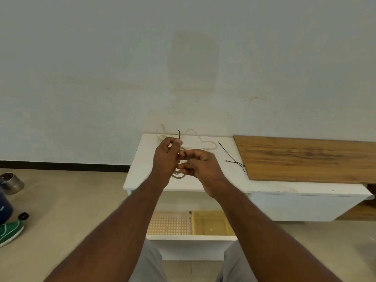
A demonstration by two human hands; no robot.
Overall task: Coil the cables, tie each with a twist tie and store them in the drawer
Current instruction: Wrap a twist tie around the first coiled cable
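Head view: coiled cable between fingers

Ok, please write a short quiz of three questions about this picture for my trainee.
1. True or false: the drawer is open.
2. What does the left hand pinch? A) twist tie B) shoe C) board
3. Where do the spare ties lie?

Key:
1. True.
2. A; the right hand holds the coiled cable.
3. On the white cabinet top, beside the wooden board.
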